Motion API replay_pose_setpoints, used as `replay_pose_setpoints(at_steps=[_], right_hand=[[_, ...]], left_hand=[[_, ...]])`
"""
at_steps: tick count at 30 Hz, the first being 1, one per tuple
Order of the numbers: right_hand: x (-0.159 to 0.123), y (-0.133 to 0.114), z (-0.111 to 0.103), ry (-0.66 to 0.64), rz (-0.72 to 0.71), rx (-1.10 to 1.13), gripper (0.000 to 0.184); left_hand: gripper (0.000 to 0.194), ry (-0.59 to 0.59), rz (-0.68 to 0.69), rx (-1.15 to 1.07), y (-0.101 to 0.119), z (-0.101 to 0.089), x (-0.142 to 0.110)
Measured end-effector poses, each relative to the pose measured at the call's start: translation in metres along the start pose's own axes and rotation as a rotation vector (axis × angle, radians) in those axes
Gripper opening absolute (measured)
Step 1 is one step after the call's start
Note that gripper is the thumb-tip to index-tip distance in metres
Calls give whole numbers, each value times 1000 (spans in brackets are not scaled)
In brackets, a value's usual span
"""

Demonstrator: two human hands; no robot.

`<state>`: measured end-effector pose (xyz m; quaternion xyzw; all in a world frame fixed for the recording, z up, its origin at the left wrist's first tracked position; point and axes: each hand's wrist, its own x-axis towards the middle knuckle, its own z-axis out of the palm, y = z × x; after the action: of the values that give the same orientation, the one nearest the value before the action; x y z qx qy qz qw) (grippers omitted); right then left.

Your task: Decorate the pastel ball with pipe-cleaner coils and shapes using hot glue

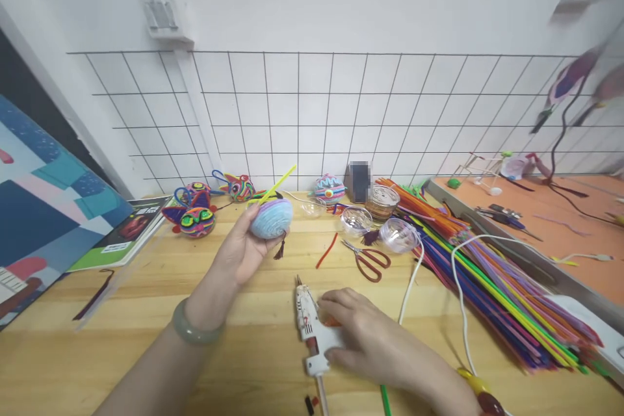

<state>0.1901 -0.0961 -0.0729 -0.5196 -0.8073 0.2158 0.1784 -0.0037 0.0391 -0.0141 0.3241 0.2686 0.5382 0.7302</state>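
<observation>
My left hand (238, 250) is raised above the wooden table (146, 312) and closed around a ball wrapped in blue and lilac pipe cleaner (272, 218). A yellow-green pipe cleaner (277, 184) sticks up from the ball and a dark tassel hangs below it. My right hand (363, 335) rests on a white hot glue gun (312, 331) that lies on the table with its nozzle pointing away from me. The fingers curl over the gun's body near the orange trigger.
A large heap of coloured pipe cleaners (492, 279) fills the right side. Red-handled scissors (368, 260), clear plastic half-spheres (398, 234), a red pipe cleaner piece (327, 250) and finished colourful figures (195, 211) lie toward the back. A booklet (127, 234) lies at left, white cables (455, 279) at right.
</observation>
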Motion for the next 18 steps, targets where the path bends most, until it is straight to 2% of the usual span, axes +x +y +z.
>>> replay_pose_setpoints(at_steps=[5,8,12,18], right_hand=[[-2,1,6,-76,-8,-77,46],[-2,2,13,-46,9,-113,46],[0,4,23,0,48,-128,40],[3,15,23,126,57,-69,49]], left_hand=[[18,24,-51,-42,-7,-9,8],[18,18,-58,-49,-11,-12,10],[20,-50,-30,-33,-14,-15,11],[22,-100,-9,4,-16,-19,14]])
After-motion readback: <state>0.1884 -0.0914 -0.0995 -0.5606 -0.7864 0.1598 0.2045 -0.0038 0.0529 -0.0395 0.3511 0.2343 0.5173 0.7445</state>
